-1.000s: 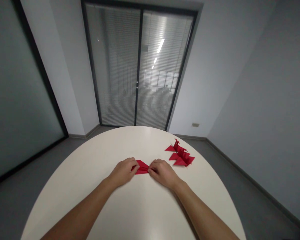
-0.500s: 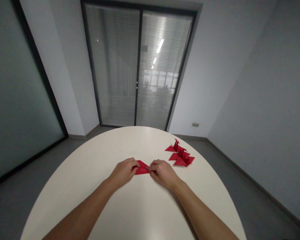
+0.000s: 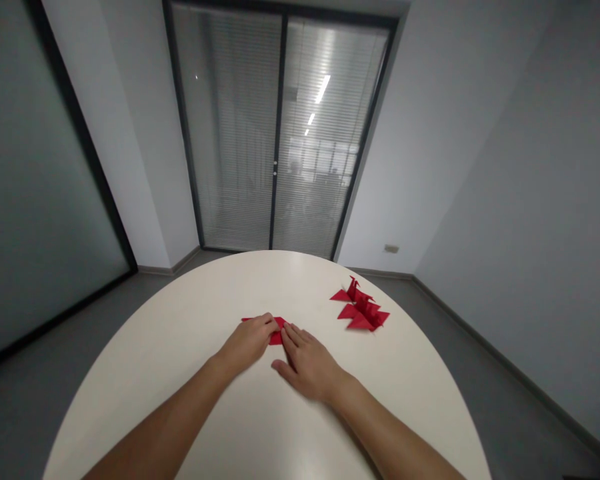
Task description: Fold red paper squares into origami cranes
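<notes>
A folded piece of red paper (image 3: 276,329) lies on the white round table (image 3: 190,320), mostly covered by my hands. My left hand (image 3: 247,343) rests on its left part with fingers curled and pinched on the paper. My right hand (image 3: 305,363) lies flat on the table with fingers stretched out, the fingertips pressing the paper's right part. Only a small red strip shows between and above the hands.
A few finished red origami figures (image 3: 360,308) sit together at the table's right side, apart from my hands. Beyond the table are a glass door with blinds (image 3: 280,133), grey walls and grey floor.
My right hand went from a pinch at the paper's right tip to lying flat with fingers extended over it. The paper now shows less, and sits slightly farther left under the hands.
</notes>
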The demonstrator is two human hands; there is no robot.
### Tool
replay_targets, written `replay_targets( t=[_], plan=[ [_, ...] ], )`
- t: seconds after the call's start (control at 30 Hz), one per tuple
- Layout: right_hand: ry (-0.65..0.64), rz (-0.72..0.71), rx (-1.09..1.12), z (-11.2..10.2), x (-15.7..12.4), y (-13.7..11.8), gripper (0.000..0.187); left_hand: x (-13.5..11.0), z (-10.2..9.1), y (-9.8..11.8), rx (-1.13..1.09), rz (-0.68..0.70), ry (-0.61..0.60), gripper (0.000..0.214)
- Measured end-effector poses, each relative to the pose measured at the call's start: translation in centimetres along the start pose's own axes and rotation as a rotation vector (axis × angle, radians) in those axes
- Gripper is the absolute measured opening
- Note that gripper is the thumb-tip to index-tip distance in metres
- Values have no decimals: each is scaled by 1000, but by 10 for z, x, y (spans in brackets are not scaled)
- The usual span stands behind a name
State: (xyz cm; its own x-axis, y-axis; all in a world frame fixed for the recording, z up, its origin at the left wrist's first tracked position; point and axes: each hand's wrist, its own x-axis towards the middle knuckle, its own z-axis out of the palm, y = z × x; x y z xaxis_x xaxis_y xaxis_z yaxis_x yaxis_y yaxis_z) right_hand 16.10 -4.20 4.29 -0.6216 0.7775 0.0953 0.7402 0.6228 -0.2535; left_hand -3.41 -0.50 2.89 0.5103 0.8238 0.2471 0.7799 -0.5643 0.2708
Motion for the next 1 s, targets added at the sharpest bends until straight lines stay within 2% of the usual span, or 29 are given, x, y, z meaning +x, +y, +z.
replay_targets(
  t=[0.1, 0.23, 0.37, 0.43, 0.53, 0.63, 0.83, 0.9, 1.0],
  plan=[
    [-69, 36, 38, -2, -1, 2, 75, 0, 3, -13, -43, 4, 65, 36],
    [-99, 86, 40, -7, -1, 2, 80, 1, 3, -30, 30, -52, 199, 37],
    [-97, 131, 33, -7, 0, 4, 86, 2, 3, -24, 59, -104, 287, 47],
    [-98, 141, 33, -6, 0, 6, 88, 1, 5, -13, 31, -54, 257, 48],
    [-101, 143, 39, -4, 0, 10, 90, -2, 11, 1, 15, 81, 47, 54],
    [-117, 139, 39, -3, -1, 12, 93, -4, 17, 2, 36, 39, -87, 54],
    [-118, 139, 37, -3, -1, 8, 94, -4, 15, -9, 140, -121, -27, 55],
    [-105, 141, 39, -3, -1, 7, 94, -4, 12, -6, 126, -80, 12, 56],
    [-83, 129, 43, -2, -1, 7, 90, -4, 10, 0, 34, 107, 15, 56]
  ],
)
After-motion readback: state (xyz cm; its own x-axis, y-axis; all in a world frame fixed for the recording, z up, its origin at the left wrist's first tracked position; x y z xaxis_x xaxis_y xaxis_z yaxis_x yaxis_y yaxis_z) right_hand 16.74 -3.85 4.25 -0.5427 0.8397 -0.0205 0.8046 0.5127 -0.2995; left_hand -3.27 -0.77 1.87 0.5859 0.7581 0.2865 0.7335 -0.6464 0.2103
